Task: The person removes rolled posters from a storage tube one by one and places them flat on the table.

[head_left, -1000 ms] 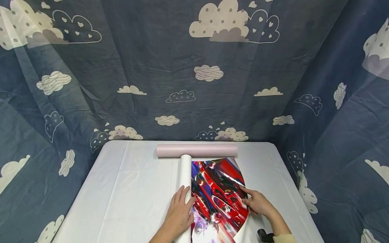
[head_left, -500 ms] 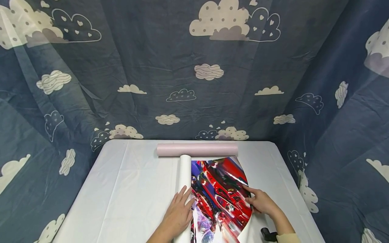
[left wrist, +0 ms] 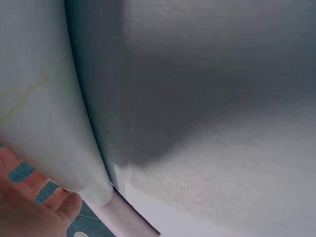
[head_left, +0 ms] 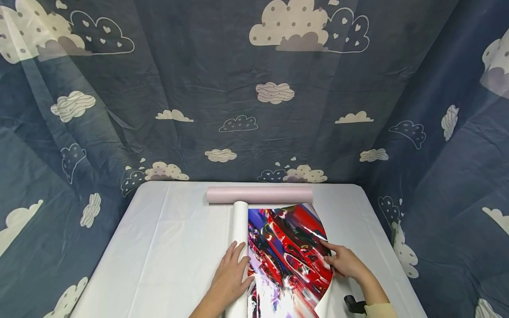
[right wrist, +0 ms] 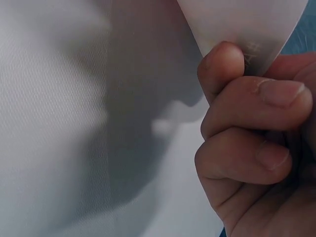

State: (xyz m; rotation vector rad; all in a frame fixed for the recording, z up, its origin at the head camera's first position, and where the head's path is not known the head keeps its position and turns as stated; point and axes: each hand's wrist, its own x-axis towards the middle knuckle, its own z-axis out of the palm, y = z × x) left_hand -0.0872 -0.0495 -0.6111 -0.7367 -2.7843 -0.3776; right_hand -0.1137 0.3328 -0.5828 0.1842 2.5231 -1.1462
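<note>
A glossy poster (head_left: 290, 256) with red race cars is partly unrolled on the table, its left part still wound into a white roll (head_left: 240, 225). My left hand (head_left: 229, 274) rests on that roll, fingers extended across it. In the left wrist view the roll's white back (left wrist: 44, 98) shows beside the fingers (left wrist: 34, 185). My right hand (head_left: 350, 265) pinches the poster's right edge, lifting it into a curve. The right wrist view shows the edge's white underside (right wrist: 242, 24) between thumb and index finger, with the other fingers (right wrist: 247, 153) curled below.
A pale pink roll (head_left: 258, 194) lies crosswise at the back of the white-covered table (head_left: 175, 247), just behind the poster's far end. A dark blue curtain (head_left: 199, 88) with clouds surrounds the table. A black device (head_left: 354, 304) sits at the right wrist.
My right hand has drawn the poster's edge slightly to the right, and a wider strip of the picture shows. The left hand stays on the roll, which has shifted slightly left.
</note>
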